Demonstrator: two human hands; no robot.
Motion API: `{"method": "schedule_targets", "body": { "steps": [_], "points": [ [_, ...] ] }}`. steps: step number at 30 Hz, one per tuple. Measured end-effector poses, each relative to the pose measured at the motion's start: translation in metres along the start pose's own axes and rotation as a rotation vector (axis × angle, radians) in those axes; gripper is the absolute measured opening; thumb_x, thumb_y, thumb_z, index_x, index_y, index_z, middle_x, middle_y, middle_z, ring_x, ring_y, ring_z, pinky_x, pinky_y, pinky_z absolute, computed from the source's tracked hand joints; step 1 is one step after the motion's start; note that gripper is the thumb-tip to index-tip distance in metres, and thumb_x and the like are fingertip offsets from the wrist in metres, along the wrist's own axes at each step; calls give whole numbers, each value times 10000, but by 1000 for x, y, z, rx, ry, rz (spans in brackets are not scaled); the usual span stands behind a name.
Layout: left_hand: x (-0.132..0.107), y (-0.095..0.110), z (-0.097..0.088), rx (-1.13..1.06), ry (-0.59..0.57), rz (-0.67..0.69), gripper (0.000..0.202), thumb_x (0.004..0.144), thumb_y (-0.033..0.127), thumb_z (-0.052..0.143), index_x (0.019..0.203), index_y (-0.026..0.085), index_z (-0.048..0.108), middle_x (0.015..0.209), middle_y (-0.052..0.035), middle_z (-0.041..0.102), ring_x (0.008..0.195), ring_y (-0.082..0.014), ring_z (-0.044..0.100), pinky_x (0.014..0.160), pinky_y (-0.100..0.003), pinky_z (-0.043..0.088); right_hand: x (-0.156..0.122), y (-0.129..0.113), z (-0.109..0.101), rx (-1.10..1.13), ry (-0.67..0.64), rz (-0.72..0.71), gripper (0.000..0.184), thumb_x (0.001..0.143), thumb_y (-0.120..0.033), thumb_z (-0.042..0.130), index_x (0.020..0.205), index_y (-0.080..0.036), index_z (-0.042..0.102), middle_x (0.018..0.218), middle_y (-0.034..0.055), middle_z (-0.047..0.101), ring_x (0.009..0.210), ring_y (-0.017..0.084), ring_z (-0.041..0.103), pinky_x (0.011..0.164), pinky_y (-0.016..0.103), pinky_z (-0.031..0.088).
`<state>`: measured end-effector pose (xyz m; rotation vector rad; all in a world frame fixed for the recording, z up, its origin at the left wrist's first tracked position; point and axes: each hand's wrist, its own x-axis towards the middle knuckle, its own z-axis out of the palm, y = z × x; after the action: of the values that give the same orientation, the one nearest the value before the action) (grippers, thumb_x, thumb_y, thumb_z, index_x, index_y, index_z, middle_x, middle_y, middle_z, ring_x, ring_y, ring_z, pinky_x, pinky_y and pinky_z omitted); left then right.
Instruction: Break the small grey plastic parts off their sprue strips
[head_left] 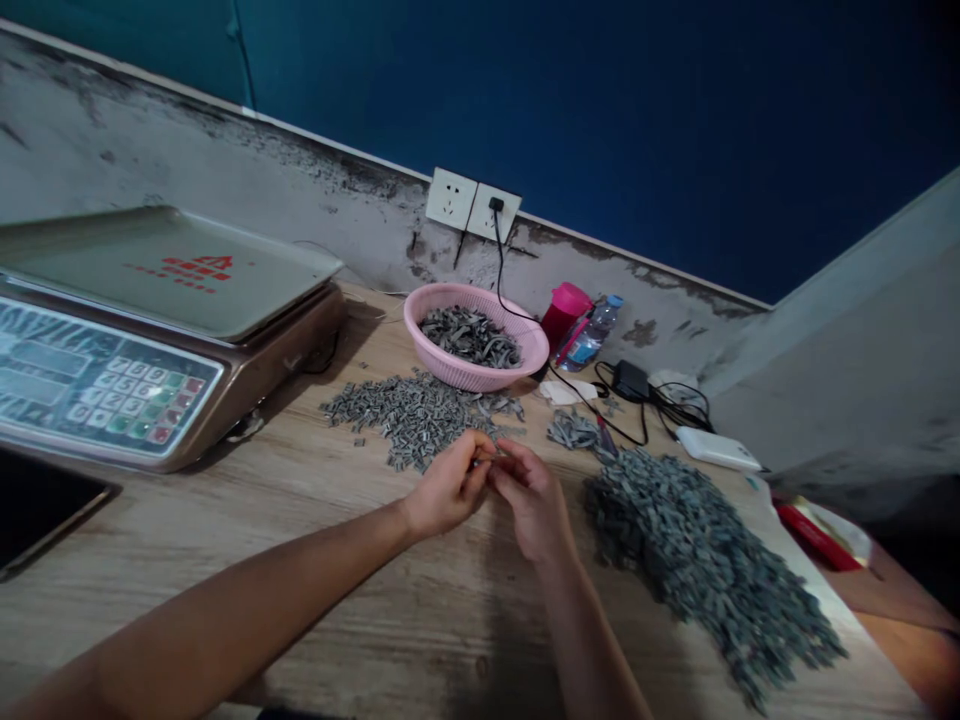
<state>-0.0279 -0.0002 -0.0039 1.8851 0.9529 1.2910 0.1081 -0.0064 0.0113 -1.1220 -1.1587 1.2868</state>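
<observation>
Both hands meet above the bench [360, 640], near its middle. The left hand [448, 492] and the right hand [538, 508] are joined at the fingertips. The fingers of each hand are pinched on a small part [492, 457]; its shape is mostly covered by the fingers.

All clock positions below are taken from the hands.

Containers:
- Basin [466, 376], at 12 o'clock: pink, upright on the bench, with slotted sides. It holds a loose heap of grey strips [465, 335], lying below the rim.
- Mug [559, 328], at 1 o'clock: red, with a pink lid fitted; its contents are hidden.
- Bottle [601, 322], at 1 o'clock: clear, upright, blue cap on, blue label; the fill level cannot be read. It stands just beside the mug.

Loose stock:
- Small pieces [420, 415], between 10 and 11 o'clock: grey, spread directly on the bench in front of the basin.
- Small pile [574, 430], at 2 o'clock: grey strips.
- Large heap [712, 550], between 3 and 4 o'clock: grey-green pieces, piled along the bench.

Equipment:
- Scale [300, 345], between 9 and 10 o'clock: keypad facing the hands, red print on its pan.
- Adapter [630, 381], at 2 o'clock: black, beside coiled cables.
</observation>
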Motion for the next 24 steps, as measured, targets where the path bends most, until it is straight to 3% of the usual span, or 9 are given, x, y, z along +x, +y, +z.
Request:
{"method": "schedule_targets", "body": {
  "steps": [6, 10, 13, 18, 21, 24],
  "points": [
    [0, -2, 3, -10, -7, -54, 79, 877, 201, 390, 936, 187, 440, 839, -24, 554, 784, -138, 517, 721, -248, 405, 1, 1, 0, -81, 24, -13, 391, 644, -252, 657, 1015, -166, 571, 748, 12, 647, 691, 163, 598, 675, 284, 480],
    [0, -2, 3, 50, -36, -48, 157, 906, 255, 354, 989, 193, 472, 894, -39, 580, 810, -146, 535, 733, -259, 410, 1, -1, 2, -213, 46, -65, 405, 634, -226, 623, 1027, -150, 559, 708, 2, 629, 652, 159, 585, 637, 272, 475],
    [-1, -1, 4, 96, -42, -3, 193, 916, 254, 326, 993, 183, 488, 910, -55, 593, 810, -152, 543, 725, -265, 415, 0, -3, 5, -295, 41, -86, 416, 630, -214, 591, 1037, -139, 550, 703, 2, 623, 637, 160, 580, 622, 270, 472],
    [-4, 2, 7, 217, 93, 153, 158, 887, 208, 364, 949, 168, 504, 856, -70, 597, 795, -171, 544, 729, -284, 419, -4, -4, 11, -410, 87, -110, 429, 617, -182, 549, 1044, -138, 548, 718, 7, 626, 656, 175, 585, 650, 289, 474],
    [-4, 5, 6, 217, 140, 178, 144, 880, 203, 375, 941, 174, 503, 861, -71, 588, 808, -175, 543, 742, -287, 420, -4, -5, 10, -344, 75, -103, 413, 627, -180, 568, 1039, -151, 552, 729, 6, 633, 674, 176, 589, 675, 296, 476],
    [-3, 6, 5, 84, 131, 63, 123, 884, 224, 383, 939, 186, 486, 848, -54, 565, 784, -159, 533, 708, -261, 415, -4, -6, 5, -152, -46, -52, 396, 671, -228, 612, 1058, -169, 548, 788, 20, 652, 724, 177, 605, 707, 302, 484]
  ]
}}
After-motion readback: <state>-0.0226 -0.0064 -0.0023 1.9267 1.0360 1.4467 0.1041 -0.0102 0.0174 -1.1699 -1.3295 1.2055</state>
